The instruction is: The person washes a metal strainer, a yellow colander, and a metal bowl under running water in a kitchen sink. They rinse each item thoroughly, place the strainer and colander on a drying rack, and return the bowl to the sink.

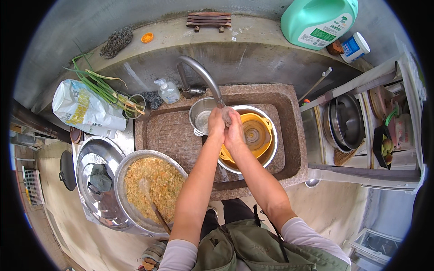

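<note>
My left hand (216, 122) and my right hand (234, 126) are cupped together under the curved metal faucet (205, 75). Water runs from its spout between my palms, and I see no object in either hand. Some of the fingers are hidden. Beneath and just right of my hands, a yellow plastic colander (262, 144) sits inside a steel basin (274, 149). Beside my left hand stands a small metal pot (200, 113). These vessels are in a brown stone sink (295, 135) with a ribbed drainboard (166, 135) on the left.
Left of the sink are a large pan (122, 200) of chopped food with a wooden spoon (158, 214), a metal lid (91, 149), spring onions (98, 91) and a soap bottle (169, 92). A rack (318, 135) with pans (347, 122) stands right. A green jug (317, 22) occupies the ledge.
</note>
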### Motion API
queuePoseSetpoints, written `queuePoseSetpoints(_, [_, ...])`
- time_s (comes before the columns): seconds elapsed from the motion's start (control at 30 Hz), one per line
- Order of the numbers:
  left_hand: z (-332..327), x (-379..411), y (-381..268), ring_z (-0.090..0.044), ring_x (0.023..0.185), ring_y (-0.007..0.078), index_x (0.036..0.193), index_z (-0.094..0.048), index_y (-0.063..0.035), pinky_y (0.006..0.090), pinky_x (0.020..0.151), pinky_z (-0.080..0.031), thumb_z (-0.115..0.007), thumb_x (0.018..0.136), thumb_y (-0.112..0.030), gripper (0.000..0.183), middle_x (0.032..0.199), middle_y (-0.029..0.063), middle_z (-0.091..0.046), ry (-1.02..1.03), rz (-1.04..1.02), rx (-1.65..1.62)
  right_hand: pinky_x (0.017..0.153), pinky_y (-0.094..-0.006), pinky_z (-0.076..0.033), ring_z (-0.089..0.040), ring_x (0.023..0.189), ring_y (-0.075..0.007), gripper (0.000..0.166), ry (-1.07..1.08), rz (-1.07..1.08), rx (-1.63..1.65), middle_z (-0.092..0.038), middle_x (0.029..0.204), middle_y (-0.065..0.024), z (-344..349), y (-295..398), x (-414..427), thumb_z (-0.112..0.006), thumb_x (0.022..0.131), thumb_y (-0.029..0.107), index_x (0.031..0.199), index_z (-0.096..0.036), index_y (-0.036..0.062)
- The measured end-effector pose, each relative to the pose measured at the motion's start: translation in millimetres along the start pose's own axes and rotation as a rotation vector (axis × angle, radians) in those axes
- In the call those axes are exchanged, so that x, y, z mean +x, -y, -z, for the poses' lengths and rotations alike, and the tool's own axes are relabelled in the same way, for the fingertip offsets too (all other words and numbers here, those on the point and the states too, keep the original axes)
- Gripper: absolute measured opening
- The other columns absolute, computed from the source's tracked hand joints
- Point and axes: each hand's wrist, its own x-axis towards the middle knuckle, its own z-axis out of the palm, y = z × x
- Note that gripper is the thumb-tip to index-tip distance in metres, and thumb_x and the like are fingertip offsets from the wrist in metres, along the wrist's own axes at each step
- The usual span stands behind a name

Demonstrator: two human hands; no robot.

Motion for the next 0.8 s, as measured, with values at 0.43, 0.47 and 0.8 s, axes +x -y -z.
queuePoseSetpoints(0.43, [136, 38, 15, -0.064, 0.098, 0.0363, 0.118, -0.05, 0.0052, 0.0483, 0.086, -0.053, -0.066, 0.082, -0.002, 0.04, 0.112, 0.027, -0.059, -0.563, -0.356, 1.002, 0.073, -0.0284, -0.052, -0.061, 0.094, -0.0135, 0.04, -0.068, -0.002, -0.646, -0.063, 0.11, -0.0058, 75, -11, 26, -0.065, 0.092, 0.01, 0.129, -0.052, 0.0092])
queuePoseSetpoints(0.47, [126, 38, 18, -0.066, 0.087, 0.0332, 0.115, -0.05, 0.0054, 0.0443, 0.074, -0.054, -0.065, 0.083, -0.002, 0.036, 0.105, 0.0257, -0.061, -0.474, -0.209, 0.867, 0.075, -0.0286, -0.052, -0.061, 0.096, -0.0147, 0.045, -0.056, 0.068, -0.787, -0.063, 0.112, -0.0067, 93, -26, 36, -0.066, 0.089, 0.007, 0.132, -0.051, 0.0087])
queuePoseSetpoints(0.8, [65, -17, 4, -0.059, 0.041, 0.0211, 0.087, -0.042, -0.002, 0.0297, 0.032, -0.045, -0.056, 0.089, -0.003, 0.015, 0.066, 0.018, -0.062, -0.194, 0.019, 0.557, 0.059, -0.0265, -0.049, -0.062, 0.069, -0.0124, 0.031, -0.173, -0.024, -0.711, -0.064, 0.079, -0.0035, 74, 9, -5, -0.061, 0.079, -0.001, 0.109, -0.061, 0.003])
